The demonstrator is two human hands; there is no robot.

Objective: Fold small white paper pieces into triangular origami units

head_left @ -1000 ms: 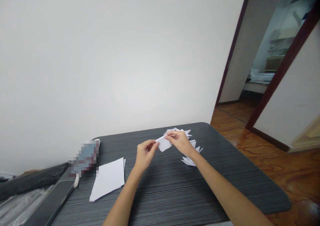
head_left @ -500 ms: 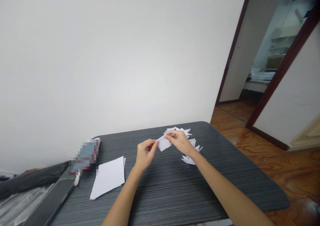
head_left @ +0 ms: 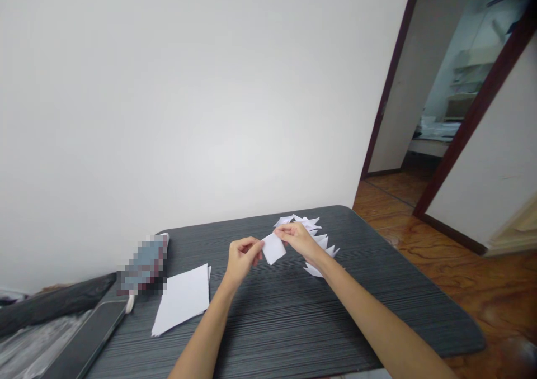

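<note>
A small folded piece of white paper [head_left: 274, 249] is held up over the table between both hands. My left hand [head_left: 243, 257] pinches its left edge between thumb and fingers. With thumb and fingertips, my right hand [head_left: 298, 239] grips its upper right corner. Behind and beneath the right hand lie several folded white paper pieces [head_left: 325, 244] with pointed ends, partly hidden by the hand and forearm. Left of my left forearm rests a stack of flat white paper sheets [head_left: 182, 299].
The dark wood-grained table [head_left: 268, 334] stands against a white wall [head_left: 210, 99]. A blurred-out item [head_left: 145, 263] lies at its left edge, near a long black bundle [head_left: 54, 303]. To the right are a wooden floor [head_left: 423, 239] and an open doorway.
The folded paper has tilted, so more of its flat face shows and it hangs slightly lower. My right hand has shifted slightly left and down; both hands keep their hold.
</note>
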